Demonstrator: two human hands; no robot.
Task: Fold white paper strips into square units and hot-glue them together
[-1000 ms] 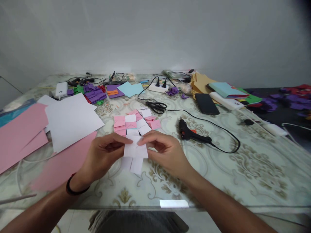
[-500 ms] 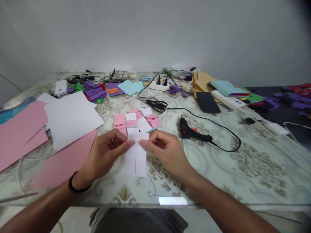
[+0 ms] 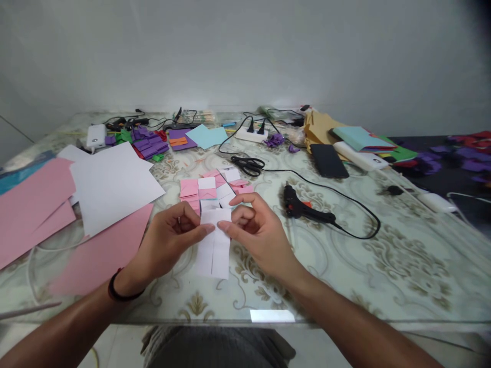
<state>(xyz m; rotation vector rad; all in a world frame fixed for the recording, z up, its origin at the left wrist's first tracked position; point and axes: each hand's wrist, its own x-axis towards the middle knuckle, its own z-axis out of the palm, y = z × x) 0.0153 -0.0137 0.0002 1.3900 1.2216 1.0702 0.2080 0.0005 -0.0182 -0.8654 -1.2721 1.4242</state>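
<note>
A narrow white folded paper [image 3: 215, 250] hangs upright in front of me, with a line down its middle. My left hand [image 3: 176, 232] pinches its upper left edge, thumb on the front face and fingers curled behind. On the opposite edge, the thumb of my right hand [image 3: 261, 235] lies on the paper near the left thumb. The right index finger is lifted away, while the other fingers bend in behind the paper. Just beyond lie several folded pink and white paper pieces [image 3: 207, 193], partly covered by the held paper.
White sheets [image 3: 115, 184] overlap pink sheets [image 3: 34, 204] on the left. A black glue gun [image 3: 309, 208] with its cord lies to the right, near black-handled scissors [image 3: 248, 166] and a dark phone [image 3: 329, 160]. A white power strip [image 3: 251, 135] stands farther back.
My right index finger has lifted and straightened away from the paper. The right thumb has slid slightly left, and the two thumbs are closer together. The paper has shifted slightly left.
</note>
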